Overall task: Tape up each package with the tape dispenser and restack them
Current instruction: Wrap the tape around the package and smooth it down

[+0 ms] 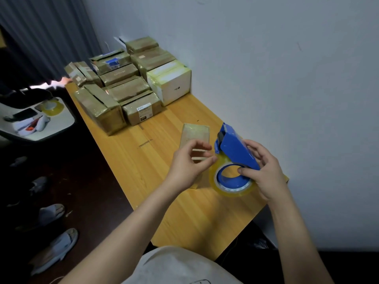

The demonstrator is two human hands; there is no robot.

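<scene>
Blue tape dispenser gripped in the right hand, above the table.
Left hand curls at the tape roll; cannot tell if it pinches tape. Flat package lies under it, long side pointing away.

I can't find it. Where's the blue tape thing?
Head view, right side: the tape dispenser sits in the right hand, just right of the flat package.

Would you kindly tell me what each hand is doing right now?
Left hand: curled beside the tape roll; grip cannot be told.
Right hand: holds the blue tape dispenser.
</scene>
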